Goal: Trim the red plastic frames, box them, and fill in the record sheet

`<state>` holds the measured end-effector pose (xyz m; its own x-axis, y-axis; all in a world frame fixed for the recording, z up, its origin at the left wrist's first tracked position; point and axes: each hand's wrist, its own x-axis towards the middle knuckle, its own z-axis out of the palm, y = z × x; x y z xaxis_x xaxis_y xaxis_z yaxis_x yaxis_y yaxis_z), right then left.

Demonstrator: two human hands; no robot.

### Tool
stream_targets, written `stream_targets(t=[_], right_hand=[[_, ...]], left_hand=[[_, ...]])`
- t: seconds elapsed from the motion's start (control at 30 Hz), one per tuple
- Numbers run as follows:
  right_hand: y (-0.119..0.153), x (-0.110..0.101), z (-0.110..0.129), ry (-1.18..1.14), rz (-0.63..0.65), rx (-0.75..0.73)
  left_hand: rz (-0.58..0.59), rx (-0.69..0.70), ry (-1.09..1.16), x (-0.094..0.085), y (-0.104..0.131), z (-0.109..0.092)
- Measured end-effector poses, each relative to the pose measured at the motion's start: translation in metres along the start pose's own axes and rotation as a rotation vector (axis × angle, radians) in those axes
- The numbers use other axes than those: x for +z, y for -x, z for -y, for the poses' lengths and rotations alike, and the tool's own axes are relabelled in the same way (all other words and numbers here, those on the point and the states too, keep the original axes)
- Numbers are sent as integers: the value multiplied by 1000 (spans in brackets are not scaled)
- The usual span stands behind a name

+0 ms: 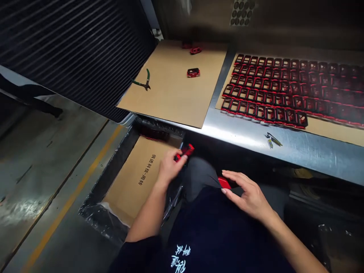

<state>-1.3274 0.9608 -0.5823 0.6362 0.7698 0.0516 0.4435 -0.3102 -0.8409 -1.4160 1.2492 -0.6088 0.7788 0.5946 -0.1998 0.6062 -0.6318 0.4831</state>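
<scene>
Shirt (224, 227); left hand (171, 166) grips red frame (187, 150).

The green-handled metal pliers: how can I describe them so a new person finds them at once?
On the silvery metal bench, find the flat brown cardboard sheet beside the black ribbed panel. Near the sheet's left edge lie the pliers, with green handles spread apart and a dark head. They are the only tool on it; their neighbours are red-and-black frames.

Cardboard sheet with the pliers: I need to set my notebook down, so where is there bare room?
The cardboard sheet is bare between the green-handled pliers, its nearest red-and-black frame and its front edge. To the right, rows of frames crowd the other sheet.
</scene>
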Motion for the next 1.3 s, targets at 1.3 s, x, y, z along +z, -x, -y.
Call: stream_targets(t=[1.3], right_hand=[[34, 13, -19, -191, -27, 367]], left_hand=[[188, -236, 792, 28, -10, -52]])
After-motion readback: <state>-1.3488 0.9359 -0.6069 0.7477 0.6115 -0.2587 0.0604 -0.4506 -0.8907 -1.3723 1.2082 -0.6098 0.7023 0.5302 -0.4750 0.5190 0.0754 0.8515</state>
